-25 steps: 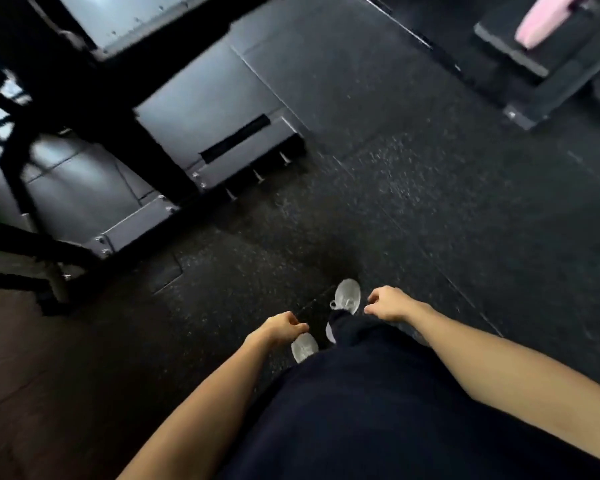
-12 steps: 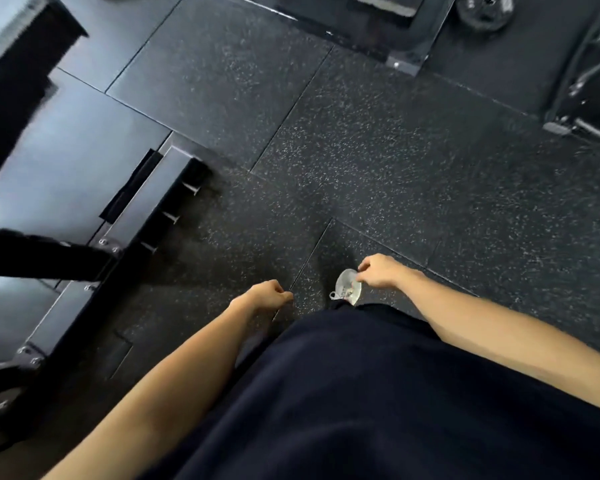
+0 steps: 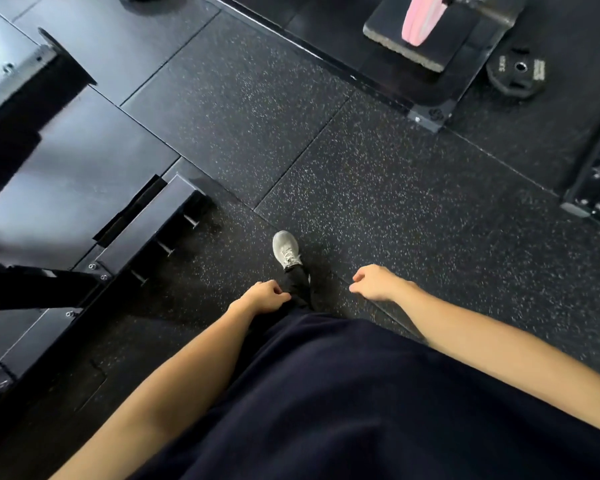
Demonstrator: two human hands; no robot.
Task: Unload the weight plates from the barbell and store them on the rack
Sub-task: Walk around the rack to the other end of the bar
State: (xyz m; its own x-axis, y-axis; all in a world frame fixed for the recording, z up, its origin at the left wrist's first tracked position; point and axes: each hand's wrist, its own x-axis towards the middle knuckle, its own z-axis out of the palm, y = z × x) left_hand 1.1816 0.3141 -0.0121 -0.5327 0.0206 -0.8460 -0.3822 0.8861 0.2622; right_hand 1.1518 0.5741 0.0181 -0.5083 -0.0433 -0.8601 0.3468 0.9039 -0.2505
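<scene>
Weight plate (image 3: 516, 72), a black one, lies flat on the rubber floor (image 3: 378, 188) at the far right, touching the outer edge of the black platform frame (image 3: 426, 116); I cannot make out a barbell or a storage rack for certain. Half a second ago that plate sat right at the top of my view, and now it has slid lower and the pink plate (image 3: 421, 20) on the grey pad (image 3: 416, 43) has come into sight beside it. The steel base beam (image 3: 146, 230) with its short pegs, well to the left of the plate, has shifted toward the middle. My grey shoe (image 3: 285, 249) now steps out ahead of me, fully visible, where before only its toe peeked past my dark shirt (image 3: 343, 393).

The floor is black rubber tile flecked with pale specks, cut by straight seams. A smooth dark platform (image 3: 66, 174) lies on the far side of the beam from the plate.

My left hand (image 3: 265, 296) hangs with its fingers loosely curled, holding nothing, just beside my dark trouser leg. My right hand (image 3: 374, 282) is also empty, fingers loosely bent, swung a little further out than before, near the shoe and well apart from the weight plate.
</scene>
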